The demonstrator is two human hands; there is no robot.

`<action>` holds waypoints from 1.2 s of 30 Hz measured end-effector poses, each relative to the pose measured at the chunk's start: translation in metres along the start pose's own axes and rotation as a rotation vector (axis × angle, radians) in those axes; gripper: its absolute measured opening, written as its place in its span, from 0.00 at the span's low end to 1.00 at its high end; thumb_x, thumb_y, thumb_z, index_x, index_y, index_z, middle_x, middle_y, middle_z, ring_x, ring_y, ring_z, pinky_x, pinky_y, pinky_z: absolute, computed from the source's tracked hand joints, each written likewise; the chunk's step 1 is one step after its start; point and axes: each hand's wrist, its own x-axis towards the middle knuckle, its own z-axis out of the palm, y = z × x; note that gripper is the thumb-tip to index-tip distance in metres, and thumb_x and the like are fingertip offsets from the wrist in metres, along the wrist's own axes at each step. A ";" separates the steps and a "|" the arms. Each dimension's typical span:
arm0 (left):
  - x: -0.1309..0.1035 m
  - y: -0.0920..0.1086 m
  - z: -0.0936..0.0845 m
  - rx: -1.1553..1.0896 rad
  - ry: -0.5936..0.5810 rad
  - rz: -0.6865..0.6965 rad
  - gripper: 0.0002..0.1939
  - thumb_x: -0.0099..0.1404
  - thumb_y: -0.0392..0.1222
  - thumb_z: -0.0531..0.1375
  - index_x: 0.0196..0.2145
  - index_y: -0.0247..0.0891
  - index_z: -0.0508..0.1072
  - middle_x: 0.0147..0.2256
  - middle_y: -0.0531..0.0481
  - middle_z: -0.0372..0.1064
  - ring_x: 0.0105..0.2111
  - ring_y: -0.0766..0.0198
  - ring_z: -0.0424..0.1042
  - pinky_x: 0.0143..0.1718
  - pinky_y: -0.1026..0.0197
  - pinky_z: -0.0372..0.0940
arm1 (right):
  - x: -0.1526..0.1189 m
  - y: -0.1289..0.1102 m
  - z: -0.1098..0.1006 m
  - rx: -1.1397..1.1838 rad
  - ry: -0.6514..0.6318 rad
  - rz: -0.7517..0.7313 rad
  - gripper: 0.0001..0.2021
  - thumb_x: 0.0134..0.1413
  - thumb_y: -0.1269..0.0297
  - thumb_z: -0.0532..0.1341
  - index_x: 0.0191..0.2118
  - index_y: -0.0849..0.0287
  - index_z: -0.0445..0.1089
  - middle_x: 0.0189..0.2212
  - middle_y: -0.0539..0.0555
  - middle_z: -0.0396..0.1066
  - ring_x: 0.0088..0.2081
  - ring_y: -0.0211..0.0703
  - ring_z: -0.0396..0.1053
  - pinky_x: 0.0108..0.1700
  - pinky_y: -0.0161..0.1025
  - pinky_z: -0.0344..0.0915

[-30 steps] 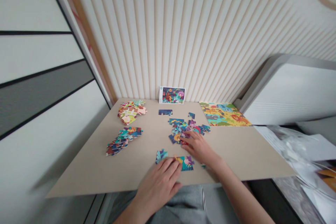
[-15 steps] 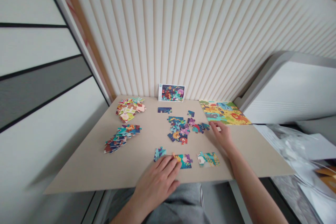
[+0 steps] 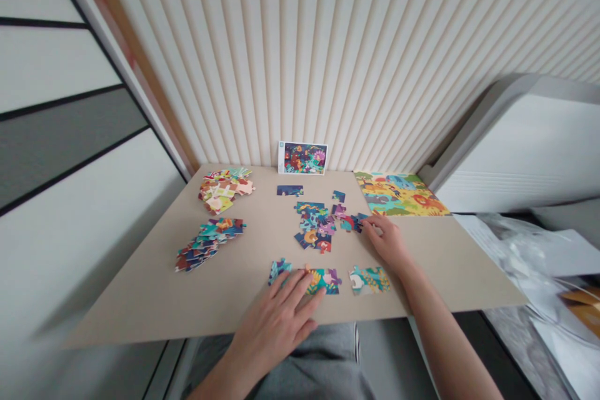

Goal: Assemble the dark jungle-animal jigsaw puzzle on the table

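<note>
On the flat beige tabletop, the bare left hand is lying spread, gripping nothing, partly over a multicoloured cardboard puzzle strip; the bare right hand is curling at a dark-blue cardboard piece, hold unclear; sideways dragging would be snagging neighbouring pieces.

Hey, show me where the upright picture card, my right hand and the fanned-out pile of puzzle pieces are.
Picture card (image 3: 304, 158): head view, middle of its printed front.
Right hand (image 3: 387, 242): head view, back of the hand.
Fanned-out pile (image 3: 209, 243): head view, middle of its overlapping pieces.
</note>
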 end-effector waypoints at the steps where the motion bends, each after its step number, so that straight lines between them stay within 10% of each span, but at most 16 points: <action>1: -0.001 0.000 0.000 0.008 0.006 0.003 0.26 0.74 0.54 0.54 0.65 0.45 0.61 0.66 0.44 0.56 0.67 0.53 0.55 0.65 0.47 0.53 | 0.000 -0.002 0.000 0.008 -0.002 -0.005 0.17 0.67 0.51 0.55 0.41 0.54 0.77 0.40 0.56 0.79 0.44 0.51 0.74 0.50 0.49 0.69; 36: 0.001 0.000 -0.001 -0.030 -0.055 -0.009 0.25 0.75 0.53 0.53 0.65 0.46 0.61 0.65 0.44 0.58 0.66 0.53 0.56 0.67 0.48 0.52 | -0.001 0.017 -0.001 -0.176 0.071 0.022 0.16 0.64 0.55 0.56 0.45 0.56 0.78 0.45 0.60 0.74 0.49 0.53 0.71 0.55 0.50 0.66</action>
